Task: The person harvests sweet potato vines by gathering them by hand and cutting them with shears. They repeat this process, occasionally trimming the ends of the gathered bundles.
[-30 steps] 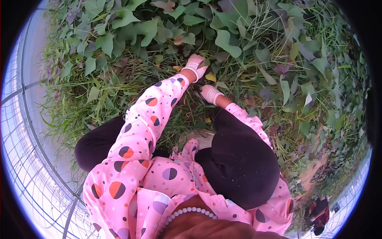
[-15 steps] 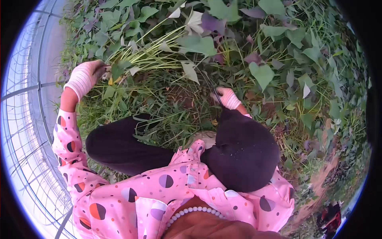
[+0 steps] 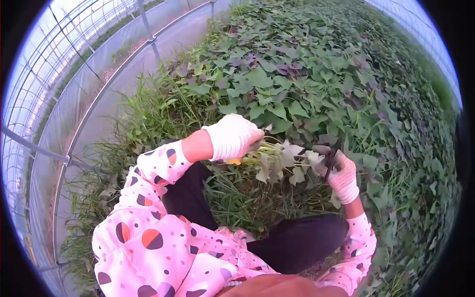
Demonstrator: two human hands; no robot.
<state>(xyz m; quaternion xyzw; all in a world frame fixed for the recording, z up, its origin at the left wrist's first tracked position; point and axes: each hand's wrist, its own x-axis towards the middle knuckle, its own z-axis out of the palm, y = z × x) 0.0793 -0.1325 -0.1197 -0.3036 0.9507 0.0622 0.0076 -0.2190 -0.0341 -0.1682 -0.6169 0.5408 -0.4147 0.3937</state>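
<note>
My left hand, in a white ribbed glove, is closed round the stem ends of a bunch of cut vines. The bunch stretches sideways above the grass, with pale, drooping leaves at its right end. There my right hand, gloved too, has its fingers wrapped round the handles of dark scissors. The scissors are beside the leaves; whether the blades touch them cannot be made out.
Dense green and purple vine leaves spread ahead and to the right. Grass lies between my bent knees. On the left are a metal pipe frame and a grey strip of ground.
The view has tilted up and shifted. Both hands have risen and come closer together, and the vine bunch is now gathered between them, lifted off the ground.
</note>
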